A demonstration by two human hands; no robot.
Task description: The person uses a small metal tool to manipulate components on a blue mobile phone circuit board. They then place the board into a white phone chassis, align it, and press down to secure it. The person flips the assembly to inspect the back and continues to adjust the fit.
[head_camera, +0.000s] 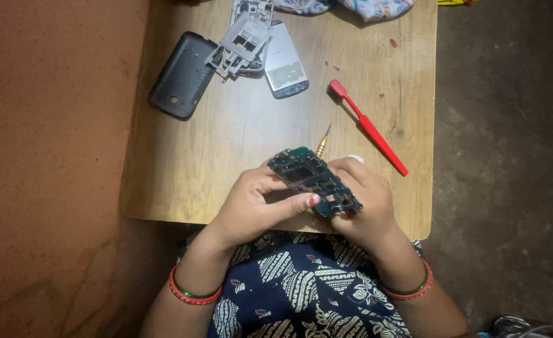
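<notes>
While held in both hands, circuit board (314, 181) dark, blue-green, densely populated.

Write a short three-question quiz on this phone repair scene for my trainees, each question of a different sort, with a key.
1. True or false: both hands hold the circuit board above the table.
2. Which lies nearest the red toothbrush? A) black back cover B) screwdriver tip C) grey inner frame
3. Fill in: each wrist wears a red and green ____.

Key
1. True: the left hand and the right hand grip it from either side.
2. B
3. bangle
</notes>
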